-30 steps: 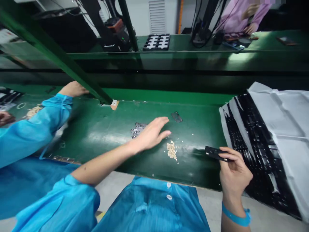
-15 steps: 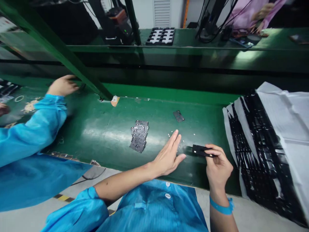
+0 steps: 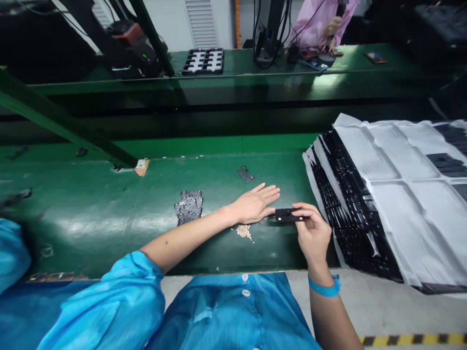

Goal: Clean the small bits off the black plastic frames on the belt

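Observation:
My left hand [image 3: 254, 204] lies palm down over the green table [image 3: 138, 243], its fingers stretched out to the right. Just below its palm is a small heap of pale bits [image 3: 243, 231]. My right hand [image 3: 314, 232] pinches a flat black part [image 3: 286, 215] by its right end, and the left end is close to my left thumb. Beyond my left hand a single thin dark piece [image 3: 245, 174] lies on the table. An overlapping row of dark pieces [image 3: 188, 204] sits left of my hands, partly hidden by my left forearm.
At the right stands a stack of black and white trays [image 3: 397, 209]. A green post [image 3: 87, 138] slants down at the left, above a neighbour's blue sleeve [image 3: 12, 253]. Across the rear bench are a slotted tray [image 3: 203, 61] and a person in pink [image 3: 323, 24].
The view has turned to the right. My left hand now lies flatter with fingers pointing right, and the pale heap shows beside it. My right hand still holds the black part, nearer my left hand.

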Demonstrator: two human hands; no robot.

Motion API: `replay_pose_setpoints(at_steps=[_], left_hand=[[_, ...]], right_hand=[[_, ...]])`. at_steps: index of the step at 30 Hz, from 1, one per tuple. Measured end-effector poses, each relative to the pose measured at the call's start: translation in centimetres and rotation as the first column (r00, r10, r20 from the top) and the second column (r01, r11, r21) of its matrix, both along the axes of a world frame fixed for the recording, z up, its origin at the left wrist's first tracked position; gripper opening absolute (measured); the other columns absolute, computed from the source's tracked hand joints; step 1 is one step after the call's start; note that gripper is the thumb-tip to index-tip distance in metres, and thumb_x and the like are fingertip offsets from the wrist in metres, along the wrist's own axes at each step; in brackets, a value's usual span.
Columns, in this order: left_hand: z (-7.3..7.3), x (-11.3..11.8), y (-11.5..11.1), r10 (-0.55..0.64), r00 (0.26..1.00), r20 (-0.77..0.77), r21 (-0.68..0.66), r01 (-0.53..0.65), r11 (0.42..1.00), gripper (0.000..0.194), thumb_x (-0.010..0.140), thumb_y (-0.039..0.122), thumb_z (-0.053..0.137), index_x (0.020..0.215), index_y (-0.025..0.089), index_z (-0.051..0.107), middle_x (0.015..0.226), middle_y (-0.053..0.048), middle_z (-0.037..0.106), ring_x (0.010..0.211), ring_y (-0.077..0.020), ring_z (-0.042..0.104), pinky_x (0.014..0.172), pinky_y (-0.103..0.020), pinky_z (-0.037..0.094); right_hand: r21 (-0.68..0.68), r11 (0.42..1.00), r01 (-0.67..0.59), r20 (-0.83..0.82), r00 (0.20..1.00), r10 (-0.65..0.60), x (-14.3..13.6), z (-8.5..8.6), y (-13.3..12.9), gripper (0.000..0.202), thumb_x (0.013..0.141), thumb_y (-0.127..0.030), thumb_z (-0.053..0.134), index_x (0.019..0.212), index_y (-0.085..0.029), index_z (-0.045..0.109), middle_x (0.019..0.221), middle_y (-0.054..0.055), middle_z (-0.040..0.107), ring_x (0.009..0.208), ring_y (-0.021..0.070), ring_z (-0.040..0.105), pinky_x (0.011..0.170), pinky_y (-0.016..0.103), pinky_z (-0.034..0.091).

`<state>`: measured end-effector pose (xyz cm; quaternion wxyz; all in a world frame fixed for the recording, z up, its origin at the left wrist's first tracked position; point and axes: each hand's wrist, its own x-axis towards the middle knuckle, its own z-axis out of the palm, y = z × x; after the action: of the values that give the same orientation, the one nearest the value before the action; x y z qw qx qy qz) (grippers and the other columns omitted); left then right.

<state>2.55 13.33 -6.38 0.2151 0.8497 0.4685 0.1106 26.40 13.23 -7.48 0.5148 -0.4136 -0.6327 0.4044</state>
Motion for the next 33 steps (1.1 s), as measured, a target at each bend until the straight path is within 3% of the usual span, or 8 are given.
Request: replay_pose_setpoints(at_steps=[5, 9, 14, 17, 21, 24, 30, 33], left_hand=[[1.1, -1.6, -3.4, 0.027, 0.996, 0.090, -0.011, -0.026, 1.000, 0.052, 0.116, 0.036, 0.034, 0.153, 0.008, 0.057, 0.171, -0.019, 0.046, 0.165, -0.0279, 0.034, 0.139, -0.052, 0.022], [3.6, -1.3, -4.8, 0.257, 0.884, 0.391, -0.110, -0.232, 0.966, 0.042, 0.112, 0.037, 0.046, 0.141, 0.015, 0.066, 0.145, -0.019, 0.070, 0.136, -0.0293, 0.067, 0.116, -0.049, 0.054], [5.5, -0.1, -5.4, 0.508, 0.615, 0.603, -0.530, -0.167, 0.832, 0.029, 0.097, 0.044, 0.073, 0.094, 0.015, 0.071, 0.081, -0.004, 0.075, 0.068, -0.0154, 0.070, 0.064, -0.026, 0.053], [5.4, 0.1, -6.6, 0.680, 0.351, 0.644, -0.666, -0.181, 0.724, 0.041, 0.092, 0.053, 0.079, 0.089, 0.017, 0.059, 0.063, 0.001, 0.069, 0.051, -0.0107, 0.061, 0.054, -0.021, 0.045], [4.7, 0.8, -8.4, 0.727, 0.081, 0.682, -0.711, -0.162, 0.685, 0.053, 0.087, 0.063, 0.081, 0.089, 0.021, 0.048, 0.068, 0.000, 0.072, 0.054, -0.0124, 0.065, 0.057, -0.023, 0.050], [5.2, 0.5, -9.4, 0.685, 0.151, 0.713, -0.650, -0.224, 0.726, 0.049, 0.089, 0.060, 0.080, 0.088, 0.019, 0.053, 0.076, -0.001, 0.070, 0.063, -0.0125, 0.066, 0.063, -0.025, 0.053], [8.7, -3.4, -9.7, 0.515, 0.628, 0.584, -0.290, -0.432, 0.854, 0.021, 0.103, 0.037, 0.066, 0.093, 0.018, 0.066, 0.083, -0.001, 0.066, 0.074, -0.0142, 0.060, 0.069, -0.026, 0.046], [9.6, -3.7, -9.6, 0.473, 0.692, 0.545, -0.167, -0.464, 0.870, 0.029, 0.105, 0.034, 0.062, 0.080, 0.019, 0.060, 0.072, 0.001, 0.061, 0.067, -0.0132, 0.057, 0.065, -0.026, 0.044]], right_hand=[[0.041, 0.999, -0.012, 0.033, 0.999, 0.010, 1.0, 0.8, 0.0, 0.014, 0.092, -0.014, 0.069, 0.085, -0.023, 0.077, 0.109, 0.009, 0.076, 0.108, 0.0247, 0.073, 0.094, 0.042, 0.059], [0.053, 0.991, -0.125, 0.083, 0.989, 0.120, -0.2, 1.7, -0.1, 0.017, 0.092, -0.013, 0.068, 0.087, -0.024, 0.079, 0.111, 0.008, 0.077, 0.107, 0.0256, 0.074, 0.094, 0.044, 0.059], [0.066, 0.965, -0.253, 0.009, 0.967, 0.253, -2.7, 3.7, -0.6, 0.019, 0.098, -0.016, 0.068, 0.107, -0.027, 0.080, 0.119, 0.008, 0.077, 0.106, 0.0238, 0.075, 0.094, 0.043, 0.062], [-0.077, 0.958, -0.277, -0.173, 0.950, 0.261, -3.8, 4.2, -1.9, 0.043, 0.103, -0.023, 0.068, 0.145, -0.029, 0.062, 0.132, 0.011, 0.073, 0.106, 0.0223, 0.076, 0.090, 0.040, 0.065], [-0.206, 0.881, -0.426, -0.213, 0.898, 0.384, -5.2, 3.7, -4.4, 0.025, 0.103, -0.032, 0.071, 0.127, -0.023, 0.068, 0.118, 0.010, 0.073, 0.093, 0.0201, 0.077, 0.082, 0.035, 0.066], [-0.213, 0.900, -0.381, -0.142, 0.923, 0.357, -6.0, 3.5, -5.0, 0.008, 0.105, -0.029, 0.070, 0.109, -0.022, 0.069, 0.102, 0.004, 0.070, 0.084, 0.0170, 0.074, 0.078, 0.031, 0.063], [-0.045, 0.914, -0.403, 0.156, 0.901, 0.405, -6.5, 6.6, -1.9, 0.005, 0.103, -0.026, 0.069, 0.099, -0.023, 0.070, 0.093, 0.003, 0.069, 0.081, 0.0183, 0.068, 0.074, 0.032, 0.056], [0.038, 0.917, -0.397, 0.172, 0.906, 0.386, -7.0, 8.4, -0.8, 0.004, 0.103, -0.026, 0.071, 0.102, -0.024, 0.074, 0.097, 0.005, 0.071, 0.088, 0.0203, 0.068, 0.079, 0.035, 0.055]])
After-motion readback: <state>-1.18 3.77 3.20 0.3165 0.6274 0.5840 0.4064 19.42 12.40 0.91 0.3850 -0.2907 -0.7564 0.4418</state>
